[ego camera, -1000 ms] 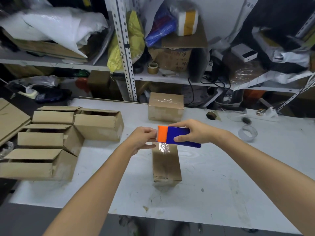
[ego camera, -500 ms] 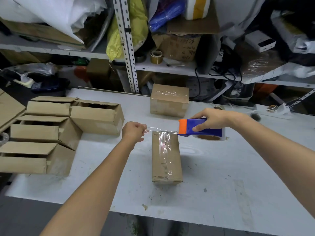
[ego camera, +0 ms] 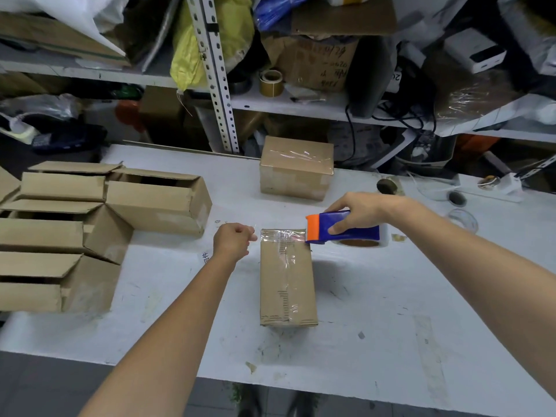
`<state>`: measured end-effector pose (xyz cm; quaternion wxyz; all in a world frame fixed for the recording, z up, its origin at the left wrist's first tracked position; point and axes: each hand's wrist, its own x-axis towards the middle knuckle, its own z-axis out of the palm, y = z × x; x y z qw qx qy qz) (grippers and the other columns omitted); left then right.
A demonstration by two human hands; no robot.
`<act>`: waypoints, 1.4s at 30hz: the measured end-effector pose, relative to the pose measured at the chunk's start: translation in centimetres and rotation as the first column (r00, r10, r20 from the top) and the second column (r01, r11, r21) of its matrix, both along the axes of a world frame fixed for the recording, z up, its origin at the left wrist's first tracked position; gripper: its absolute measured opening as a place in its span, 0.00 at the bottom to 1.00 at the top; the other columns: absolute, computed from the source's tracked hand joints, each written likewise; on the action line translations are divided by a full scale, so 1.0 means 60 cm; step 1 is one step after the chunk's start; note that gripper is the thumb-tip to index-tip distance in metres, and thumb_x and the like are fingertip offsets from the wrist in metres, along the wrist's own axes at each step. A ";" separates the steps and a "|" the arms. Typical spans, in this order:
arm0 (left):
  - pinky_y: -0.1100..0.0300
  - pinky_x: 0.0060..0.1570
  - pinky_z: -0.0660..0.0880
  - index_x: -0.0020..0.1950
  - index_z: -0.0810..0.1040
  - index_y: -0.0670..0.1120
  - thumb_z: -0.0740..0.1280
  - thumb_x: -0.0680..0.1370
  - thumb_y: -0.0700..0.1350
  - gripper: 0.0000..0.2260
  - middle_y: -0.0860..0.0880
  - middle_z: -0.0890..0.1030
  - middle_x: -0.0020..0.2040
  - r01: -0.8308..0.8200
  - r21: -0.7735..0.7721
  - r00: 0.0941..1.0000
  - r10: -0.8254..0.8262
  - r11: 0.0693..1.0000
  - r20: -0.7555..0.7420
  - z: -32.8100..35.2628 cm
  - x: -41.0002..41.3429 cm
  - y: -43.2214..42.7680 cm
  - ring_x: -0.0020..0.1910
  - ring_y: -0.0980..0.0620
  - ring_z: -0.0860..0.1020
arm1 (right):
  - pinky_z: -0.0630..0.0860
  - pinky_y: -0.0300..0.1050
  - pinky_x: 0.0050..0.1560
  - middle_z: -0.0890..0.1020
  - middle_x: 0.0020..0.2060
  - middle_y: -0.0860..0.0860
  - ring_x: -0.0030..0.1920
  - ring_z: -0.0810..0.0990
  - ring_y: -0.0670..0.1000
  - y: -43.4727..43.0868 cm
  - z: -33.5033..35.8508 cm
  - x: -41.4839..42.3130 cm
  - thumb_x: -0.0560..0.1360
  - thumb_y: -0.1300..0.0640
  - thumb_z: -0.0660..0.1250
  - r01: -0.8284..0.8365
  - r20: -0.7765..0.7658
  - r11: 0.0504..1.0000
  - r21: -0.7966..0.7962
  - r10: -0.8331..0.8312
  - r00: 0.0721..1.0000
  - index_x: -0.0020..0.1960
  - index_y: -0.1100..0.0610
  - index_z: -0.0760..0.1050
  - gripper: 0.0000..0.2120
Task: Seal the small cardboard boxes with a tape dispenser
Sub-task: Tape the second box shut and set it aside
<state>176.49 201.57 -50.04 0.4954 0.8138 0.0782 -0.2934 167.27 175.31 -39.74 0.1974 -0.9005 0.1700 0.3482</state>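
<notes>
Right hand (ego camera: 364, 210) gripping tape dispenser (ego camera: 355, 233) just right of the small box (ego camera: 287, 284), left hand (ego camera: 233, 240) pinching clear tape (ego camera: 282, 235) stretched over its far end

- right hand (ego camera: 359, 212) grips blue-orange tape dispenser (ego camera: 343, 228) at far right corner of small box (ego camera: 287, 278)
- left hand (ego camera: 233, 240) curled, likely pinching clear tape (ego camera: 282, 234) end
- open boxes (ego camera: 90, 224) left, sealed box (ego camera: 296, 168) behind, on white table (ego camera: 391, 311)

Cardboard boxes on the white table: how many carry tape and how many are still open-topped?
Taped boxes: 2
Open boxes: 4
Total: 6
</notes>
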 end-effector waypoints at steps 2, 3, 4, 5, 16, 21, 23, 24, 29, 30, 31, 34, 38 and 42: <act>0.47 0.55 0.80 0.42 0.80 0.49 0.65 0.79 0.44 0.07 0.52 0.83 0.44 0.046 0.027 0.998 -0.047 0.999 0.033 -0.009 -0.006 -0.006 0.48 0.48 0.79 | 0.72 0.41 0.40 0.74 0.62 0.48 0.55 0.75 0.51 -0.005 -0.005 0.000 0.74 0.41 0.71 0.006 -0.012 1.000 -0.008 -0.006 1.000 0.72 0.43 0.67 0.30; 0.47 0.56 0.79 0.44 0.81 0.49 0.66 0.80 0.45 0.07 0.52 0.83 0.47 0.075 0.041 0.995 -0.077 0.996 0.057 -0.015 -0.012 -0.008 0.53 0.47 0.79 | 0.72 0.41 0.40 0.74 0.63 0.48 0.56 0.75 0.51 -0.006 -0.007 -0.001 0.74 0.41 0.72 0.011 -0.019 1.000 -0.009 -0.011 1.000 0.73 0.43 0.67 0.30; 0.48 0.58 0.78 0.47 0.81 0.48 0.66 0.80 0.47 0.06 0.51 0.82 0.52 0.098 0.054 0.992 -0.102 0.994 0.078 -0.019 -0.020 -0.012 0.57 0.47 0.78 | 0.72 0.41 0.40 0.74 0.64 0.48 0.56 0.74 0.51 -0.006 -0.009 -0.002 0.74 0.42 0.72 0.016 -0.021 1.000 -0.009 -0.016 1.000 0.73 0.44 0.67 0.30; 0.52 0.59 0.76 0.51 0.82 0.47 0.65 0.81 0.47 0.07 0.50 0.81 0.57 0.114 0.083 0.987 -0.122 0.990 0.100 -0.020 -0.028 -0.016 0.60 0.46 0.77 | 0.71 0.41 0.39 0.74 0.64 0.48 0.56 0.74 0.51 -0.005 -0.010 -0.003 0.74 0.42 0.72 0.022 -0.020 1.000 -0.007 -0.022 1.000 0.73 0.44 0.67 0.30; 0.52 0.50 0.76 0.50 0.82 0.42 0.65 0.79 0.56 0.18 0.48 0.83 0.45 0.093 0.135 0.983 -0.112 0.986 0.143 -0.001 -0.047 -0.034 0.50 0.45 0.81 | 0.74 0.44 0.45 0.74 0.62 0.48 0.57 0.75 0.52 -0.004 -0.010 -0.020 0.74 0.42 0.71 0.069 0.007 0.997 0.038 -0.069 0.998 0.72 0.44 0.68 0.29; 0.59 0.53 0.73 0.58 0.83 0.49 0.73 0.74 0.55 0.16 0.53 0.83 0.54 0.146 0.124 0.968 -0.168 0.981 0.189 -0.011 -0.060 -0.027 0.53 0.54 0.79 | 0.74 0.41 0.43 0.75 0.60 0.47 0.53 0.77 0.50 -0.008 -0.014 -0.036 0.75 0.41 0.71 0.084 0.036 0.992 0.093 -0.088 0.995 0.72 0.42 0.68 0.28; 0.60 0.52 0.72 0.58 0.84 0.49 0.73 0.75 0.54 0.15 0.53 0.84 0.54 0.133 0.133 0.967 -0.158 0.982 0.200 -0.014 -0.057 -0.027 0.54 0.53 0.79 | 0.74 0.40 0.42 0.76 0.59 0.47 0.50 0.78 0.48 -0.023 -0.014 -0.048 0.74 0.40 0.70 0.108 0.032 0.985 0.131 -0.113 0.993 0.71 0.40 0.69 0.26; 0.61 0.52 0.72 0.58 0.84 0.49 0.73 0.75 0.53 0.15 0.54 0.84 0.55 0.134 0.137 0.967 -0.160 0.982 0.200 -0.013 -0.056 -0.028 0.55 0.53 0.79 | 0.74 0.41 0.42 0.77 0.59 0.47 0.50 0.78 0.48 -0.033 -0.012 -0.056 0.74 0.40 0.70 0.120 0.024 0.983 0.140 -0.124 0.992 0.70 0.39 0.70 0.26; 0.59 0.54 0.73 0.57 0.84 0.49 0.73 0.75 0.53 0.14 0.54 0.83 0.54 0.131 0.125 0.972 -0.152 0.983 0.180 -0.014 -0.052 -0.032 0.53 0.54 0.79 | 0.75 0.41 0.44 0.77 0.59 0.47 0.51 0.78 0.49 -0.068 -0.016 -0.092 0.74 0.41 0.71 0.179 -0.011 0.976 0.125 -0.179 0.984 0.70 0.40 0.69 0.26; 0.58 0.55 0.74 0.57 0.84 0.49 0.73 0.74 0.53 0.14 0.54 0.84 0.54 0.127 0.122 0.974 -0.147 0.984 0.174 -0.014 -0.051 -0.033 0.54 0.53 0.79 | 0.75 0.42 0.45 0.76 0.60 0.47 0.52 0.78 0.49 -0.063 -0.022 -0.091 0.74 0.41 0.71 0.175 -0.011 0.979 0.106 -0.175 0.985 0.71 0.40 0.69 0.27; 0.58 0.56 0.75 0.58 0.84 0.49 0.73 0.74 0.53 0.14 0.54 0.84 0.54 0.127 0.120 0.975 -0.146 0.985 0.168 -0.014 -0.051 -0.034 0.55 0.53 0.79 | 0.75 0.43 0.47 0.76 0.60 0.47 0.53 0.77 0.50 -0.054 -0.029 -0.089 0.74 0.40 0.71 0.163 -0.005 0.983 0.084 -0.164 0.987 0.71 0.40 0.69 0.27; 0.59 0.56 0.74 0.57 0.84 0.49 0.73 0.74 0.53 0.14 0.54 0.84 0.54 0.129 0.105 0.975 -0.146 0.986 0.169 -0.016 -0.053 -0.033 0.55 0.54 0.79 | 0.74 0.46 0.50 0.77 0.62 0.49 0.55 0.75 0.52 -0.017 -0.052 -0.073 0.74 0.41 0.70 0.114 0.064 0.993 0.040 -0.117 0.991 0.72 0.41 0.69 0.27; 0.57 0.57 0.74 0.57 0.84 0.48 0.73 0.74 0.53 0.15 0.54 0.83 0.54 0.128 0.082 0.976 -0.140 0.988 0.165 -0.017 -0.055 -0.029 0.54 0.54 0.79 | 0.76 0.48 0.51 0.79 0.60 0.48 0.53 0.76 0.51 0.023 -0.051 -0.059 0.76 0.43 0.68 -0.033 0.159 0.994 -0.101 0.048 0.986 0.71 0.42 0.70 0.24; 0.57 0.55 0.75 0.56 0.84 0.49 0.73 0.75 0.53 0.13 0.55 0.83 0.52 0.092 0.055 0.979 -0.100 0.994 0.175 -0.012 -0.062 -0.034 0.53 0.53 0.80 | 0.75 0.47 0.48 0.80 0.60 0.49 0.56 0.77 0.55 0.044 -0.060 -0.071 0.77 0.43 0.65 -0.061 0.236 0.959 -0.276 0.129 0.963 0.72 0.42 0.68 0.24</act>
